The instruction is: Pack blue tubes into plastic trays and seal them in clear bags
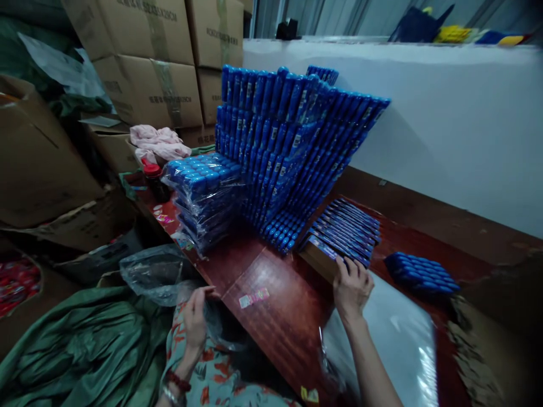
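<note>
My right hand (351, 285) rests on the near end of a flat row of blue packaged items (344, 230) laid on a wooden block, fingers curled over its edge. My left hand (195, 319) is low over my lap, fingers pinching a clear plastic bag (158, 272). A tall stack of the same blue packages (288, 141) leans behind the row. Shrink-wrapped bundles of blue items (204, 195) are piled left of it. A small separate batch of blue items (421, 274) lies to the right.
The red-brown table (280, 316) carries clear plastic sheets (394, 339) at its near right. A dark bottle with a red cap (153, 180) and pink cloth (158, 142) sit at the far left. Cardboard boxes (144, 62) stand behind, a white wall (458, 124) to the right, green fabric (85, 345) lower left.
</note>
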